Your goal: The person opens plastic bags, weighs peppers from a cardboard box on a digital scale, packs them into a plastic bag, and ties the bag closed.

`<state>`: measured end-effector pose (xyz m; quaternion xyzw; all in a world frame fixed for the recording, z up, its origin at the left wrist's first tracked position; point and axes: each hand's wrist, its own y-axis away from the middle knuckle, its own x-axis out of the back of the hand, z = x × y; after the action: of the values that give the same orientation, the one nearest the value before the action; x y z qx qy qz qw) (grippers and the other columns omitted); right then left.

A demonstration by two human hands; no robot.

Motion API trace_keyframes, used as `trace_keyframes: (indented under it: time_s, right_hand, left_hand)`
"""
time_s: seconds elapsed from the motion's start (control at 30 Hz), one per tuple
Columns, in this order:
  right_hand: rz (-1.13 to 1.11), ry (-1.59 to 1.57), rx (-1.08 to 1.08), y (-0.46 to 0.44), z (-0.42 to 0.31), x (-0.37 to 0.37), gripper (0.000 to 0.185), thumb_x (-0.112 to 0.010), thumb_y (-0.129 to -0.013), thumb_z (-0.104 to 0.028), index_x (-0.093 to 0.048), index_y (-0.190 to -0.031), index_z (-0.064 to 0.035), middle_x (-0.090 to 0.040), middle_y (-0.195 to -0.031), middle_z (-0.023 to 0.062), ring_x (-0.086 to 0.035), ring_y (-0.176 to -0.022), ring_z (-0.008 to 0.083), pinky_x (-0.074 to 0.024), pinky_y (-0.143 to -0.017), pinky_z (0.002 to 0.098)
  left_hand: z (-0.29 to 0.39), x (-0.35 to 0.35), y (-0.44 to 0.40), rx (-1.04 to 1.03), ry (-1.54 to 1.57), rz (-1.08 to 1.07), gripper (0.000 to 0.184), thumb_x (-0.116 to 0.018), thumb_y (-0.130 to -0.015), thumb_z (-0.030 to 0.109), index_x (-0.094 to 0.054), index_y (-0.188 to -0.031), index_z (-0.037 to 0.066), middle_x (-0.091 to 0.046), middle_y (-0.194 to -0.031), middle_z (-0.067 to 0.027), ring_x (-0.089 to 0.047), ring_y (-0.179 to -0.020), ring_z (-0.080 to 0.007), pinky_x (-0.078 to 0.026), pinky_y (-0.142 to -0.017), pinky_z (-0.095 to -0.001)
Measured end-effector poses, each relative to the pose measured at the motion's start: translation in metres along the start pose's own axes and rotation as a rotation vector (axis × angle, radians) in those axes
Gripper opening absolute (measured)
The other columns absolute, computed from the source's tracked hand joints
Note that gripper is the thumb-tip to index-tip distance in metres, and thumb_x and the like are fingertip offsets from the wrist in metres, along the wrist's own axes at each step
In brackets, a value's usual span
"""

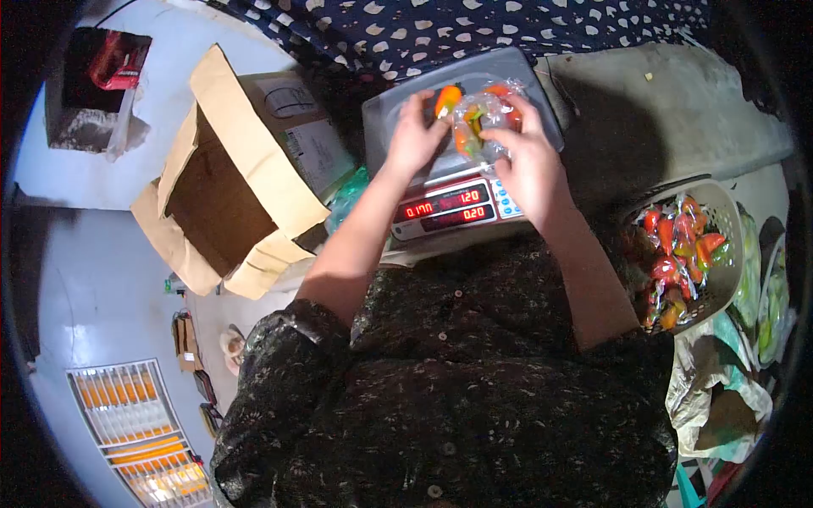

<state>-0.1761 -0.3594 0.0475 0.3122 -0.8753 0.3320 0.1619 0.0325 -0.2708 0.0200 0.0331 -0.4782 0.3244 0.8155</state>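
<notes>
A digital scale with a grey tray [381, 118] and red number display [445, 207] stands in front of me. On the tray lies a clear plastic bag of peppers [474, 127], red, orange and green. My right hand [532, 165] grips the bag from its right side, thumb and fingers over the plastic. An orange pepper [448, 101] sits at the bag's left. Close beside that pepper, my left hand [415, 140] is over the tray with thumb and fingers apart; whether it touches the pepper is hard to see.
An open cardboard box [254, 169] stands left of the scale, with green plastic [349, 199] between them. To the right, a basket [730, 254] holds several wrapped peppers [677, 245]. Beyond it are bags of green produce [771, 313]. A dark patterned cloth [474, 30] hangs behind.
</notes>
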Motion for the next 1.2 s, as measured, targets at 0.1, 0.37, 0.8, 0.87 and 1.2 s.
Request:
trace_keyframes:
  time_s: [0.1, 0.37, 0.8, 0.87, 1.2]
  right_hand:
    - [-0.063, 0.045, 0.010, 0.002, 0.009, 0.003, 0.031, -0.059, -0.069, 0.002, -0.067, -0.097, -0.0076, -0.047, -0.127, 0.0188, -0.062, -0.092, 0.0340, -0.0505, -0.081, 0.0399]
    - [-0.162, -0.063, -0.029, 0.002, 0.001, 0.002, 0.048, -0.053, -0.071, 0.003, -0.052, -0.120, 0.0007, -0.046, -0.132, 0.0178, -0.058, -0.100, 0.0342, -0.0472, -0.088, 0.0394]
    - [-0.142, -0.239, 0.175, 0.014, -0.043, -0.011, 0.060, -0.049, -0.068, 0.008, -0.045, -0.127, -0.0001, -0.032, -0.143, 0.0092, -0.049, -0.117, 0.0334, -0.0467, -0.093, 0.0364]
    - [-0.175, -0.266, 0.130, 0.012, -0.043, -0.003, 0.057, -0.049, -0.070, 0.006, -0.046, -0.127, 0.0016, -0.034, -0.142, 0.0119, -0.048, -0.118, 0.0326, -0.0447, -0.095, 0.0368]
    - [-0.276, -0.255, 0.171, 0.022, -0.041, -0.021, 0.062, -0.051, -0.068, 0.006, -0.041, -0.129, 0.0044, -0.031, -0.143, 0.0106, -0.055, -0.105, 0.0349, -0.0495, -0.087, 0.0401]
  left_hand:
    - [0.002, -0.013, -0.008, 0.005, -0.048, -0.014, 0.055, -0.066, -0.076, 0.022, -0.044, -0.123, 0.003, -0.059, -0.106, -0.0223, -0.058, -0.099, -0.0397, -0.046, -0.086, -0.0414]
    - [0.031, 0.021, 0.005, 0.332, 0.669, 0.058, 0.059, -0.057, -0.084, 0.011, -0.023, -0.133, 0.014, -0.055, -0.105, -0.0116, -0.060, -0.081, -0.0200, -0.051, -0.067, -0.0298]
    - [0.082, -0.020, 0.045, -0.154, 0.312, 0.042, 0.046, -0.062, -0.079, 0.014, -0.048, -0.121, 0.002, -0.054, -0.117, -0.0222, -0.053, -0.107, -0.0376, -0.043, -0.089, -0.0386]
    - [0.087, -0.033, 0.038, -0.248, 0.206, 0.234, 0.050, -0.063, -0.080, 0.018, -0.046, -0.125, 0.002, -0.053, -0.118, -0.0234, -0.052, -0.109, -0.0373, -0.042, -0.089, -0.0403]
    - [0.091, -0.035, 0.008, -0.146, -0.016, 0.202, 0.043, -0.063, -0.083, 0.032, -0.053, -0.117, 0.009, -0.067, -0.079, -0.0116, -0.065, -0.066, -0.0291, -0.046, -0.072, -0.0415]
